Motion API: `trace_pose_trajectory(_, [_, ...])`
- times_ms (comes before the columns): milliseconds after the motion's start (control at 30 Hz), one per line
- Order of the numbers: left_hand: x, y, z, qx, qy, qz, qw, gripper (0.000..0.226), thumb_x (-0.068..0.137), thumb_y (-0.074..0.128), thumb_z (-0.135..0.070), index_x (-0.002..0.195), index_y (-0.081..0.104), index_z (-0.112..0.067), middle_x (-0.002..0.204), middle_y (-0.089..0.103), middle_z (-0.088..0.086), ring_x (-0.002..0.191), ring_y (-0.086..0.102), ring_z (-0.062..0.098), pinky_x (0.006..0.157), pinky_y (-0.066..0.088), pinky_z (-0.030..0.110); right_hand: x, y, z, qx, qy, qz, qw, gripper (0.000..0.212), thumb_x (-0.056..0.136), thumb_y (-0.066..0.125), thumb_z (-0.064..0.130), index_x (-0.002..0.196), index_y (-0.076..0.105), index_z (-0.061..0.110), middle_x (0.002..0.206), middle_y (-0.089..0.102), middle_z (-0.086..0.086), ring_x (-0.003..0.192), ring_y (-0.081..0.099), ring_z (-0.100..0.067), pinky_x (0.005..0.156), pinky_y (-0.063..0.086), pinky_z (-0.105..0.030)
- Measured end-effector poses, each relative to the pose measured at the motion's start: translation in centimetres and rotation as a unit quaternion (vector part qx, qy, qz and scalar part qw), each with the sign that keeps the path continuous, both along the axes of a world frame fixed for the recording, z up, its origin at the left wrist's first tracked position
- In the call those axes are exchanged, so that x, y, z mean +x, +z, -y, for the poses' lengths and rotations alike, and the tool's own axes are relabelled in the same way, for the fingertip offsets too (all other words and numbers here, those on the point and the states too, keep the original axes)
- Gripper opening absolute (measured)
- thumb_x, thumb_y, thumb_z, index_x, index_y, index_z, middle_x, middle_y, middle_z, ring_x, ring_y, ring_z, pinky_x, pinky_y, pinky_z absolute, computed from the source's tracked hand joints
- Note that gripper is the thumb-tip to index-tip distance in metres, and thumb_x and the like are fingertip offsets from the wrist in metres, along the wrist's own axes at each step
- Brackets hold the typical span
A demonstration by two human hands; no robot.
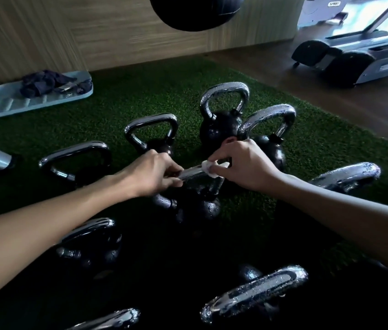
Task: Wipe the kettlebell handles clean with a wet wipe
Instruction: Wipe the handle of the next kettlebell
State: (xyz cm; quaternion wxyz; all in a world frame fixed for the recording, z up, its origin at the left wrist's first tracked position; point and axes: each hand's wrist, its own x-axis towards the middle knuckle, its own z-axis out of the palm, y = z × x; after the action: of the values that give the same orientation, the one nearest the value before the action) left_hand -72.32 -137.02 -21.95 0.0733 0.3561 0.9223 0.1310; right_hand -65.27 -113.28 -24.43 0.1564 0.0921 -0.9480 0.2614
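Observation:
A black kettlebell with a chrome handle stands on the green turf in the middle. My left hand grips the left end of that handle. My right hand pinches a white wet wipe against the handle's right part. Several more kettlebells stand around it; their chrome handles at the back, right and front carry water drops.
The green turf mat lies on a wooden floor. A pale blue tray with dark cloth sits at the back left by the wood-panelled wall. A treadmill stands at the back right. A black ball hangs at the top.

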Motion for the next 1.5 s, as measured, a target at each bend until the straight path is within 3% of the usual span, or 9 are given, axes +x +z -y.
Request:
trace_pose_trajectory(200, [1.3, 0.5, 3.0, 0.053, 0.022, 0.018, 0.998, 0.044, 0.088, 0.077, -0.030, 0.128, 0.069, -0.013, 0.085, 0.048, -0.013, 0.066, 0.032, -0.039, 0.059, 0.042, 0.018, -0.2, -1.3, 0.2, -0.100, -0.032, -0.007, 0.994, 0.018, 0.081, 0.085, 0.020, 0.098, 0.083, 0.018, 0.083, 0.074, 0.014, 0.065, 0.054, 0.027, 0.063, 0.037, 0.001])
trace_pose_trajectory(367, [0.8, 0.0, 4.0, 0.048, 0.019, 0.014, 0.999, 0.051, 0.084, 0.075, -0.044, 0.128, 0.069, -0.018, 0.057, 0.055, -0.012, 0.047, 0.053, -0.019, 0.045, 0.036, 0.010, -0.9, -1.6, 1.0, -0.158, -0.034, 0.020, 0.987, 0.015, 0.085, 0.081, 0.022, 0.100, 0.082, 0.022, 0.086, 0.076, 0.013, 0.065, 0.060, 0.022, 0.064, 0.043, -0.001])
trace_pose_trajectory(433, [0.7, -0.2, 4.6, 0.056, 0.019, 0.014, 0.998, 0.054, 0.083, 0.074, -0.047, 0.129, 0.069, -0.019, 0.038, 0.051, -0.016, 0.040, 0.019, 0.003, 0.046, 0.035, 0.019, -0.7, -2.7, 0.4, -0.183, -0.041, 0.055, 0.981, 0.010, 0.086, 0.080, 0.019, 0.095, 0.082, 0.022, 0.078, 0.075, 0.012, 0.052, 0.059, 0.013, 0.055, 0.044, -0.008])
trace_pose_trajectory(467, [0.7, -0.3, 4.8, 0.058, 0.017, 0.014, 0.998, 0.052, 0.084, 0.075, -0.043, 0.129, 0.069, -0.018, 0.040, 0.052, -0.024, 0.067, 0.011, -0.003, 0.048, 0.036, 0.020, -0.5, -3.4, 0.1, -0.184, -0.047, 0.072, 0.979, 0.006, 0.085, 0.081, 0.018, 0.090, 0.081, 0.021, 0.073, 0.073, 0.012, 0.047, 0.058, 0.009, 0.053, 0.044, -0.013])
trace_pose_trajectory(533, [0.4, -0.4, 5.2, 0.051, 0.017, 0.001, 0.999, 0.049, 0.085, 0.078, -0.038, 0.128, 0.069, -0.018, 0.041, 0.051, -0.029, 0.036, 0.047, -0.006, 0.047, 0.035, 0.012, 0.1, -4.7, 0.1, -0.172, -0.052, 0.107, 0.978, 0.006, 0.082, 0.084, 0.022, 0.082, 0.080, 0.017, 0.066, 0.072, 0.007, 0.043, 0.056, 0.003, 0.051, 0.043, -0.017])
trace_pose_trajectory(800, [0.1, -1.0, 5.3, 0.058, 0.018, -0.019, 0.998, 0.045, 0.085, 0.077, -0.041, 0.125, 0.071, -0.020, 0.033, 0.043, -0.012, 0.035, 0.041, 0.005, 0.049, 0.039, 0.010, 0.4, -6.3, 0.6, -0.292, -0.080, 0.137, 0.943, 0.010, 0.081, 0.085, 0.019, 0.090, 0.081, 0.017, 0.074, 0.077, 0.003, 0.042, 0.053, -0.010, 0.043, 0.043, -0.021])
trace_pose_trajectory(1000, [-0.4, -1.3, 3.8, 0.057, -0.002, -0.041, 0.998, 0.042, 0.087, 0.077, -0.038, 0.125, 0.072, -0.020, 0.073, 0.073, -0.023, 0.074, 0.049, -0.033, 0.076, 0.046, 0.019, 0.7, -6.8, 0.5, -0.297, -0.115, 0.170, 0.933, 0.013, 0.080, 0.085, 0.014, 0.092, 0.080, 0.014, 0.075, 0.078, 0.000, 0.042, 0.054, -0.009, 0.044, 0.044, -0.021])
trace_pose_trajectory(1300, [-0.6, -1.3, -2.4, 0.003, -0.036, -0.098, 0.995, 0.042, 0.087, 0.072, -0.053, 0.127, 0.068, -0.040, 0.123, 0.072, -0.010, 0.112, 0.067, 0.016, 0.091, 0.055, 0.035, 1.8, -0.9, -3.8, -0.443, -0.131, 0.192, 0.866, 0.002, 0.086, 0.079, 0.014, 0.087, 0.077, 0.014, 0.045, 0.045, 0.010, 0.039, 0.031, -0.005, 0.038, 0.025, -0.016])
trace_pose_trajectory(1500, [0.4, 0.2, -2.6, 0.228, -0.043, -0.015, 0.973, 0.052, 0.074, 0.077, -0.062, 0.122, 0.069, -0.043, 0.066, 0.070, -0.012, 0.047, 0.044, 0.006, 0.048, 0.036, 0.018, 1.3, 1.3, -2.2, -0.477, -0.058, 0.221, 0.848, 0.024, 0.076, 0.084, 0.018, 0.093, 0.069, 0.013, 0.064, 0.061, 0.003, 0.044, 0.034, -0.007, 0.043, 0.024, -0.021])
